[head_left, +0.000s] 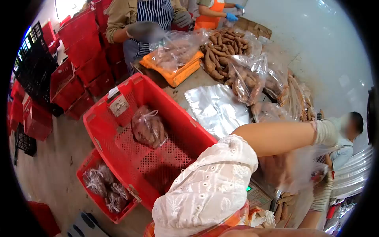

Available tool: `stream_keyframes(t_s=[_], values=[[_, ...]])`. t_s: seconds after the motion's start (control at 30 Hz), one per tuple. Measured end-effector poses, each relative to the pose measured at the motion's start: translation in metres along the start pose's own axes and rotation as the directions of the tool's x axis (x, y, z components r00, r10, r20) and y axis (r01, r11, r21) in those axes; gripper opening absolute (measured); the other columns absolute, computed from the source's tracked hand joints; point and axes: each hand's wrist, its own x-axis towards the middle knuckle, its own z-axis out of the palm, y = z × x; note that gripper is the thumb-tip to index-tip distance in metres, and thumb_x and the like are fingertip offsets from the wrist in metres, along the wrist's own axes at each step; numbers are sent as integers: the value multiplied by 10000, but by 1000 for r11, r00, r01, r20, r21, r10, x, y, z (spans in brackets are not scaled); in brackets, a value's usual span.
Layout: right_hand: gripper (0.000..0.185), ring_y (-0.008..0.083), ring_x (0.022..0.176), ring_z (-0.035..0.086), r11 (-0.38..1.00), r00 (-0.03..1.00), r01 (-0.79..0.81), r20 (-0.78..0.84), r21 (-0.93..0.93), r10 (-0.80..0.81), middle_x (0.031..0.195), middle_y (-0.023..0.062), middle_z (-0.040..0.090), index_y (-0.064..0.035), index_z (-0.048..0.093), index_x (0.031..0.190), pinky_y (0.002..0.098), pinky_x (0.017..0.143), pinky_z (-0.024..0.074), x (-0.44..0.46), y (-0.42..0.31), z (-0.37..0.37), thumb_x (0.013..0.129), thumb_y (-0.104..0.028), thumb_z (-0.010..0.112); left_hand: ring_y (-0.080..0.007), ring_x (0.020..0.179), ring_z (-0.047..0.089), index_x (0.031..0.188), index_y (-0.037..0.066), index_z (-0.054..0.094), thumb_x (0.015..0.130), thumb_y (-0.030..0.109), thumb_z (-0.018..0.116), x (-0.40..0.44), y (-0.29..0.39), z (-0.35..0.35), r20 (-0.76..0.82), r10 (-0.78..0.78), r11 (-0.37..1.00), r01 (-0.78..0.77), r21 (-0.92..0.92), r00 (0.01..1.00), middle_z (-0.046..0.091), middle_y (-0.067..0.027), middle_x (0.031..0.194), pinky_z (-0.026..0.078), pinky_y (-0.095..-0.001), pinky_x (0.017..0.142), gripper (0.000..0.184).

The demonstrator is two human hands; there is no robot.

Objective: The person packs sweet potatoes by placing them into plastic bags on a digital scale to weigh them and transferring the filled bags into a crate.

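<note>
No lettering can be read; the red crate's [175, 112] pale label [119, 106] is too blurred.

Viewed through my remote feed, the left sleeve [203, 187] is white and loose, embroidered with sprigs, pierced by small eyelets and gathered at a frilled hem [244, 147]. The left hand [333, 125] and right hand [327, 181] I see in pale knit gloves [324, 133] with ribbed cuffs [319, 202]. Orange-red cloth [239, 216] adjoins the sleeve.

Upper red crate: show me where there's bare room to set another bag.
Inside the upper red crate, the mesh floor is bare between the bagged sweet potatoes and the white sleeve. Crowded: the lower red crate, holding several bags.
</note>
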Motion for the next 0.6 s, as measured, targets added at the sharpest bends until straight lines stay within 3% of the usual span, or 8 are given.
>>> stream_keyframes(t_s=[0.03,0.1,0.2,0.3,0.4,0.47,0.57,0.6], values=[[323,135,766,573,991,987,-128,-106,-49,122,1048,72,623,-117,583,1133,285,709,482,-2,5,5,897,-335,549,-248,1020,570,1234,47,453,762,349,641,-10,2,-2,47,0,997,3,-71,999,598,-128,1127,434,-357,879,592],[330,122,593,514,996,989,-92,118,6,90,1130,108,601,-129,587,1150,241,576,455,-8,-5,9,865,-295,583,-250,1069,537,1283,50,358,746,393,654,-25,2,2,79,17,984,-2,-180,997,544,-131,1190,397,-362,923,702],[453,133,638,541,966,966,243,67,84,-249,1167,152,571,-112,514,1252,260,633,477,-9,-4,18,819,-214,602,-252,1143,486,1355,55,216,722,459,672,-33,2,12,145,16,959,26,-282,989,461,-135,1285,342,-370,989,878],[745,160,911,557,538,593,805,352,-251,-724,1197,158,546,-102,235,1444,291,824,461,-16,22,59,766,-45,536,-255,1217,436,1427,61,75,698,525,690,-34,2,21,200,-5,942,72,-329,980,379,-139,1380,286,-378,1055,1061],[753,184,1031,514,276,498,793,316,-544,-808,1297,137,472,-88,218,1452,273,896,397,6,51,31,767,-22,524,-265,1178,477,1447,59,39,658,509,735,-45,8,30,188,-28,941,89,-325,982,416,-154,1353,312,-371,1048,1144],[736,216,1152,451,201,414,833,340,-516,-844,1386,106,386,-82,219,1450,288,968,353,8,61,48,815,-107,590,-270,1105,538,1433,47,99,621,457,781,15,-10,69,236,-59,953,125,-277,970,488,-175,1267,399,-357,974,1137],[784,206,1118,492,397,497,844,250,-361,-831,1333,138,440,-52,208,1445,297,955,385,3,61,77,772,-53,611,-257,1046,583,1410,45,178,606,434,799,57,-27,103,262,-68,956,138,-258,963,530,-180,1212,478,-350,890,1088],[755,224,1168,474,276,458,840,336,-468,-823,1341,160,434,-44,237,1433,308,989,373,2,54,71,777,-49,610,-253,1041,586,1406,46,190,607,434,798,56,-29,103,266,-68,956,138,-257,962,531,-179,1209,487,-350,878,1076]])
